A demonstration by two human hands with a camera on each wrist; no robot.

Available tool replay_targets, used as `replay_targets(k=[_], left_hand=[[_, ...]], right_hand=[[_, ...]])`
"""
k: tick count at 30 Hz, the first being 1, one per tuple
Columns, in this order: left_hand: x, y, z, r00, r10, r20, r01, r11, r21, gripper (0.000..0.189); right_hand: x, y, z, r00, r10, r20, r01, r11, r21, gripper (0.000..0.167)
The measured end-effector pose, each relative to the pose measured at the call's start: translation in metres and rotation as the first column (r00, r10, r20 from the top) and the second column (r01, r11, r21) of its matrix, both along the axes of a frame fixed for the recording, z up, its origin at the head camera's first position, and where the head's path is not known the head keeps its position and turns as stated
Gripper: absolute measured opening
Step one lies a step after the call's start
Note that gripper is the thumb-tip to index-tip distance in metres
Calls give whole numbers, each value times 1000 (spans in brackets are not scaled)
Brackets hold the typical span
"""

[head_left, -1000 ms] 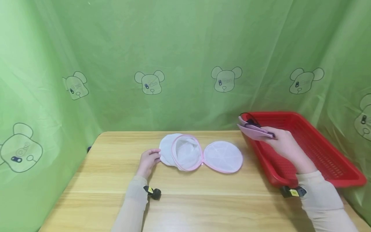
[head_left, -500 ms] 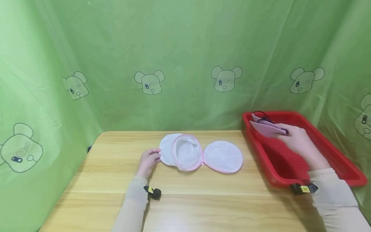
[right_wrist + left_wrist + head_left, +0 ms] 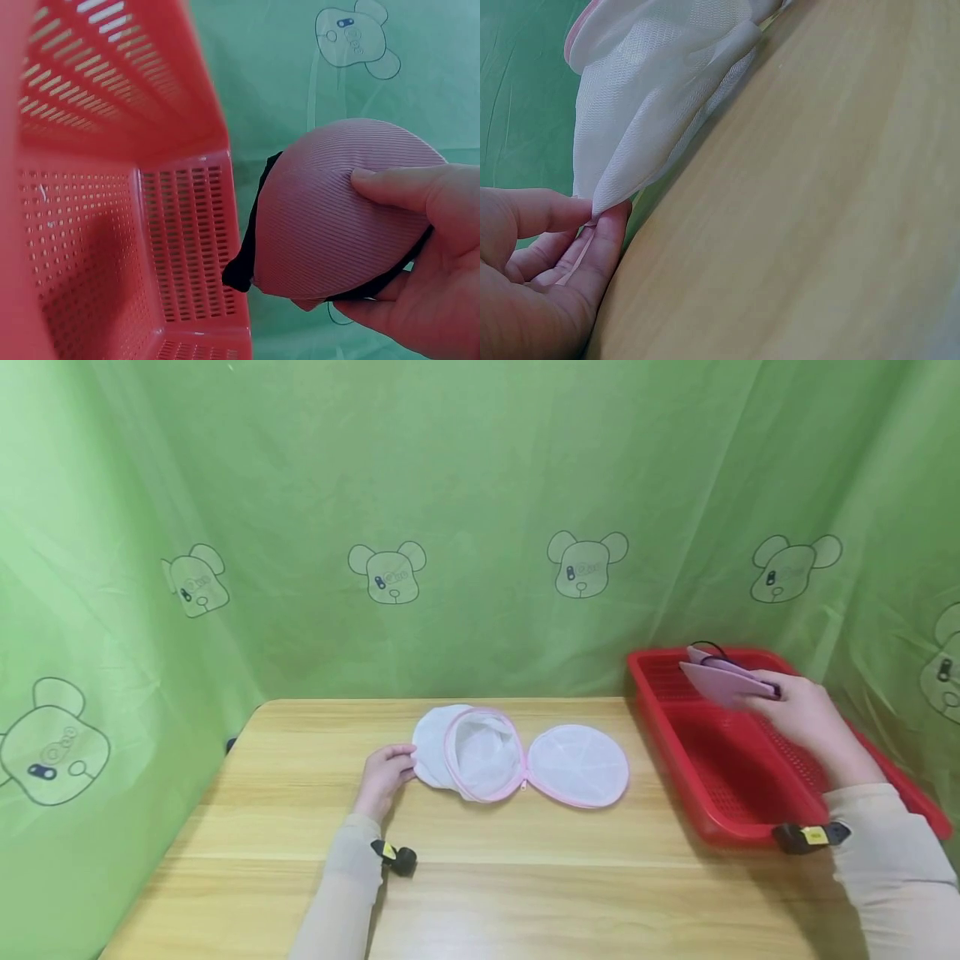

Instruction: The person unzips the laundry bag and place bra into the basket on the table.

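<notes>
A white mesh laundry bag (image 3: 432, 750) with pink trim lies on the table, unzipped. Its round lid (image 3: 577, 765) is folded out to the right. My left hand (image 3: 386, 778) pinches the bag's left edge between thumb and fingers; in the left wrist view the mesh (image 3: 660, 97) gathers at the fingertips. Above the red basket, my right hand (image 3: 808, 717) holds a folded pink bra (image 3: 720, 683) with black straps. Ribbed cup fabric (image 3: 322, 217) shows under the thumb in the right wrist view. The fingers behind the cup are partly hidden.
The red plastic basket (image 3: 678, 777) with slotted walls stands at the table's right side. A green curtain (image 3: 480, 468) printed with bear heads hangs behind and on both sides. Wooden tabletop (image 3: 525, 893) extends in front of the bag.
My right hand has moved rightward over the basket, carrying the bra with it. The left hand and the mesh bag have stayed where they were.
</notes>
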State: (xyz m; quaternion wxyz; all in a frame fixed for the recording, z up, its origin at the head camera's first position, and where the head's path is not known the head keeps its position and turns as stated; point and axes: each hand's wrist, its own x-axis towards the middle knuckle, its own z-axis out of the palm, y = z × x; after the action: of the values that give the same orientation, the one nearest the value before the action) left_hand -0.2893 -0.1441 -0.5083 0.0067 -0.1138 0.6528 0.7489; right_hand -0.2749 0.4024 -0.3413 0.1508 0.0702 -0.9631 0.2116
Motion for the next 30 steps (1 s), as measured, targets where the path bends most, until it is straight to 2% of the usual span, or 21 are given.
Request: replay_targets(k=[4,13,23,30], left_hand=[[0,-1,0,1000,-1,0,1,1000,-4,29],[-1,0,-1,1000,-3,10,3,1000,-5,29],[0,0,-1,1000,-5,9,6,1000,-15,30],[3,0,1,1000,-7,-1,7,1000,-27,29]], right_hand=[[-2,4,1,1000,-9,23,9,1000,6,28],[-11,13,-2,1000,-6,14,6,1000,11,27],[-18,24,-4,991,-44,125,50,998,-41,42],[-24,30,-8,989,-46,141,55,997,-61,43]])
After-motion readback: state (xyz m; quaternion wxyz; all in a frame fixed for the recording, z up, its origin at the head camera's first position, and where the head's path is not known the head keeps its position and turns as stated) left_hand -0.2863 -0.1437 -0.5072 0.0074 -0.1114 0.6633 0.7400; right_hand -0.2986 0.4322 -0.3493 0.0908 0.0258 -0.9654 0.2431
